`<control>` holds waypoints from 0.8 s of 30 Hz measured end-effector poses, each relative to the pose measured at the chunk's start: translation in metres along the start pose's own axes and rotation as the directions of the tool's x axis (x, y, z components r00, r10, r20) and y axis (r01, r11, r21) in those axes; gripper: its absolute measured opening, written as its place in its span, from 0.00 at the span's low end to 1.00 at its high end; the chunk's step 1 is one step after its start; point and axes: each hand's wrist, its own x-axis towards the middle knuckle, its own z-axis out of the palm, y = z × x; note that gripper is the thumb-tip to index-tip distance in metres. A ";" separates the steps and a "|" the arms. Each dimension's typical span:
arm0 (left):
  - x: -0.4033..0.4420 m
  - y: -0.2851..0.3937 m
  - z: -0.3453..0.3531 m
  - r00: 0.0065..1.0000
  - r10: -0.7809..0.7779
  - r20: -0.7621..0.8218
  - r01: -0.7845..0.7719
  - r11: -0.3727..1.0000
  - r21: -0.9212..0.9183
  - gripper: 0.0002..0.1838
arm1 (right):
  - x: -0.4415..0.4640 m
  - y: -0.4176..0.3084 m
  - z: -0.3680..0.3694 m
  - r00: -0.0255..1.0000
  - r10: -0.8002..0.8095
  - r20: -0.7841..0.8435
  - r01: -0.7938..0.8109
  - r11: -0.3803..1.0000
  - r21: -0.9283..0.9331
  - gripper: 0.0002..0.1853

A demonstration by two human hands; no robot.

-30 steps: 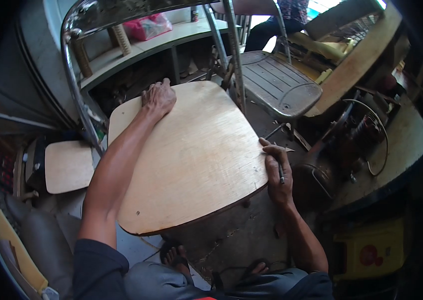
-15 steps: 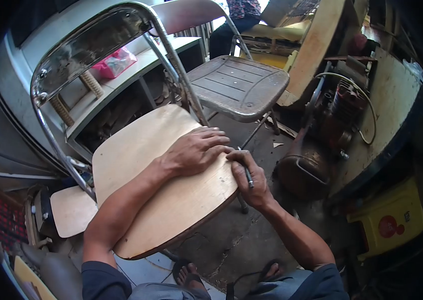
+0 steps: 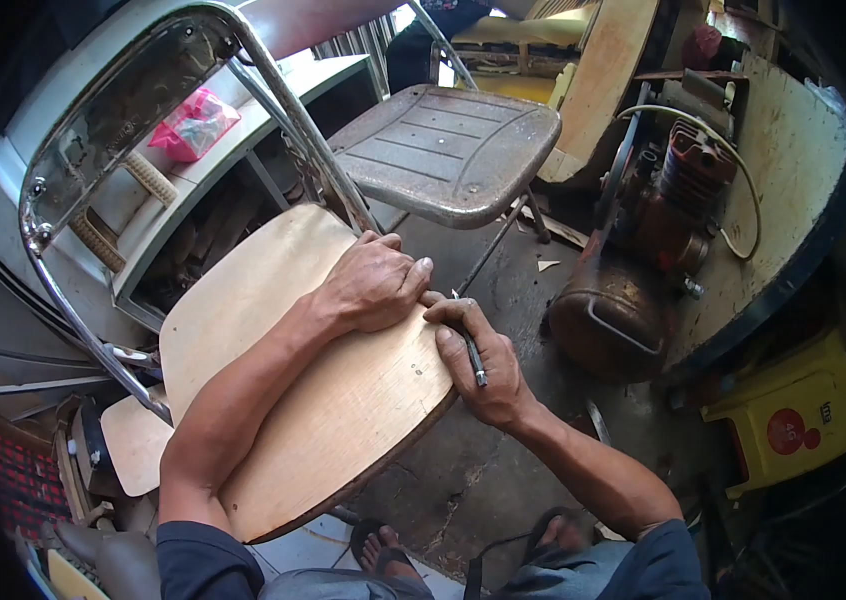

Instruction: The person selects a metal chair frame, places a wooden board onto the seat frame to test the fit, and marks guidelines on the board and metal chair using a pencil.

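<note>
A pale plywood seat board (image 3: 243, 280) lies over the seat of a folding chair with a worn metal frame (image 3: 278, 95). My left hand (image 3: 376, 282) rests on the board near its right edge, fingers curled in; whether anything is inside them is hidden. Just beside it, my right hand (image 3: 478, 362) is at the board's right edge, its fingers closed around a dark pen-like tool (image 3: 479, 370). The two hands nearly touch. Small dark marks show on the board near its front right edge.
Behind stands a second folding chair (image 3: 448, 150). At the right are a rusty compressor (image 3: 613, 325), a round-edged tabletop (image 3: 793, 200) and a yellow plastic stool (image 3: 793, 420). A pink bag (image 3: 193, 125) sits on a white shelf. Part of a person (image 3: 423, 50) shows behind.
My left hand has come from the board's far edge to its right edge, beside my right hand, and its fingers have curled in. The view has shifted, with the chair's backrest now more visible.
</note>
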 end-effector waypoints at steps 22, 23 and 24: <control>0.011 0.004 -0.006 0.994 0.005 0.114 -0.010 0.999 0.042 0.21 | -0.137 0.092 0.092 0.741 0.555 0.378 -0.647 0.440 0.623 0.37; 0.008 0.001 -0.006 0.994 -0.010 0.106 0.007 0.999 0.034 0.21 | -0.139 0.080 0.095 0.693 0.567 0.446 -0.713 0.447 0.541 0.34; 0.005 -0.008 0.000 1.000 0.019 -0.016 -0.019 1.000 -0.002 0.21 | -0.133 0.066 0.091 0.655 0.589 0.473 -0.754 0.550 0.359 0.34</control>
